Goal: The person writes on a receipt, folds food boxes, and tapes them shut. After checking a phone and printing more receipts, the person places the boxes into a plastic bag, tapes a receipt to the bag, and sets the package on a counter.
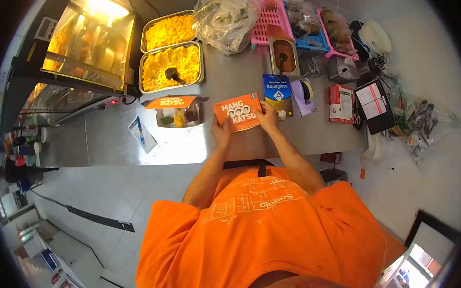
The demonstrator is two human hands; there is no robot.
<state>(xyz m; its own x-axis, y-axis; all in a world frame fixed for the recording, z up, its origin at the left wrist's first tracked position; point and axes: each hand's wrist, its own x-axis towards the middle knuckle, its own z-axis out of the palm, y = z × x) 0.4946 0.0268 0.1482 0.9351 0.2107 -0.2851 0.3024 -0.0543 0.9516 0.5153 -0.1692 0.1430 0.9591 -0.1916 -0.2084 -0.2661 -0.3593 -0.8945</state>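
An orange takeout box (237, 112) printed "MANG KATSU" lies between my two hands at the front of the steel counter. My left hand (221, 131) closes on its left side, with the thumb over the top face. On the right side my right hand (267, 117) grips the edge near the corner. The box's lid faces up; its contents are hidden. To its left stands an open food box (179, 116) with its orange lid raised, yellow food and something dark inside. Just right of my right hand is a blue and yellow Aquaglove pack (277, 93).
Two metal trays of yellow food (171, 65) sit at the back left, one with a black scoop (173, 75). A lit display warmer (87, 42) flanks them. A plastic bag (225, 21), pink basket (271, 22), sauce pan (284, 57) and tape dispenser (304, 97) occupy the back and right.
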